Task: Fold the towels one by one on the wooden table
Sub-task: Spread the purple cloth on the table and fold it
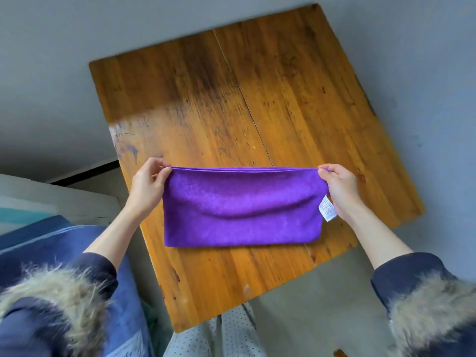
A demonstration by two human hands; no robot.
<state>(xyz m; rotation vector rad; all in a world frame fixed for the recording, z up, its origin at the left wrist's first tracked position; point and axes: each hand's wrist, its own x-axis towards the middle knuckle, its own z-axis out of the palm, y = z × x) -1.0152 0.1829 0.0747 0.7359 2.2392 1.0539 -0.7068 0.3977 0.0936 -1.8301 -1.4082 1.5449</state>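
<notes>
A purple towel (242, 210), doubled over into a long rectangle, hangs stretched between my two hands above the wooden table (231, 99). My left hand (149, 186) pinches its top left corner and my right hand (340, 189) pinches its top right corner. The upper edge shows two layers lying together. The towel's lower edge reaches down to the tabletop near me. A white care label (327, 209) sticks out at the right side below my right hand.
The table's far half shows bare wood with dark stains. Grey floor surrounds the table. A blue fabric pile (77, 243) lies at the lower left beside my left forearm. My dotted trousers (221, 333) show below the table's near edge.
</notes>
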